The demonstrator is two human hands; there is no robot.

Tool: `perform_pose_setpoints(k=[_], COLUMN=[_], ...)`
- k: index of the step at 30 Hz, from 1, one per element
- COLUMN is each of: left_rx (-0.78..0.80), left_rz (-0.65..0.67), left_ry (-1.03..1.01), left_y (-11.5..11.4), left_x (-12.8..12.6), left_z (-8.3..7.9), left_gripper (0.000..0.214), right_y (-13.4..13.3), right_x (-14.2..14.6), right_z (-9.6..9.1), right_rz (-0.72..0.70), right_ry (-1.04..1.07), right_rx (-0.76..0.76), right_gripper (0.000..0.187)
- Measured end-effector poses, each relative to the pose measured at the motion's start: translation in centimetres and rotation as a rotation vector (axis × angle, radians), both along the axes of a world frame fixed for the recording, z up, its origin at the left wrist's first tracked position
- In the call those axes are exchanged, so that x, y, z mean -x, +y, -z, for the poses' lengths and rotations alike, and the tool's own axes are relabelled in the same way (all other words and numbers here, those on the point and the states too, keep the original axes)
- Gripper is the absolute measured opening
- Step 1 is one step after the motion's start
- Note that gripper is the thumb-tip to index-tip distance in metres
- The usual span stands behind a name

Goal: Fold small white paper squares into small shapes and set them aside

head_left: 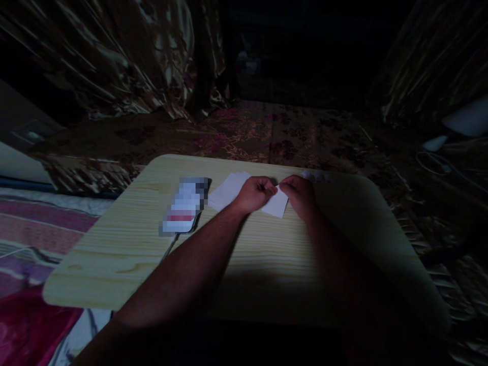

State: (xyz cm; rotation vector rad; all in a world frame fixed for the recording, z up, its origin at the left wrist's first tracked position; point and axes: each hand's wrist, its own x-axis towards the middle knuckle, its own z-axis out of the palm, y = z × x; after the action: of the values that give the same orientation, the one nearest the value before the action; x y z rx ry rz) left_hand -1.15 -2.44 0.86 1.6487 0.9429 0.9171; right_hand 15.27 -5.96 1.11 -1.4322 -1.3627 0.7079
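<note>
Over the wooden table (274, 259), my left hand (256, 193) and my right hand (300, 194) come close together at a white sheet of paper (277, 203). Both hands are closed, pinching the sheet by its upper edge, and its lower corner points toward me. Just left of my left hand lie several more white sheets of paper (227, 190), fanned over one another and partly hidden by that hand. Beyond my right hand sit some small pale pieces (316, 176), too dim to make out.
A phone (185, 206), its screen blurred out, lies on the table's left with a cable (170, 246) running toward me. Patterned cloth (244, 134) covers the surface behind, below curtains (152, 51). Striped bedding (46, 229) is at left, a pale lamp-like object (467, 119) at right.
</note>
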Motion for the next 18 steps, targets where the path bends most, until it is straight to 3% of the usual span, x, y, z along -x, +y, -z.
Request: perform_pose_setpoints(k=[10,18], left_rx=[-0.02,-0.066], left_rz=[0.006,-0.083], left_ry=[0.005,-0.058], left_y=[-0.07,0.04], left_x=[-0.16,-0.29], left_z=[0.22,0.15], left_gripper=[0.022,0.021], right_y=[0.06,0.23], right_x=[-0.04,-0.09], right_z=[0.29,0.57], right_rz=[0.008,0.001], right_ry=[-0.05,-0.014], right_rx=[-0.019,-0.007], right_gripper=[0.011,0.008])
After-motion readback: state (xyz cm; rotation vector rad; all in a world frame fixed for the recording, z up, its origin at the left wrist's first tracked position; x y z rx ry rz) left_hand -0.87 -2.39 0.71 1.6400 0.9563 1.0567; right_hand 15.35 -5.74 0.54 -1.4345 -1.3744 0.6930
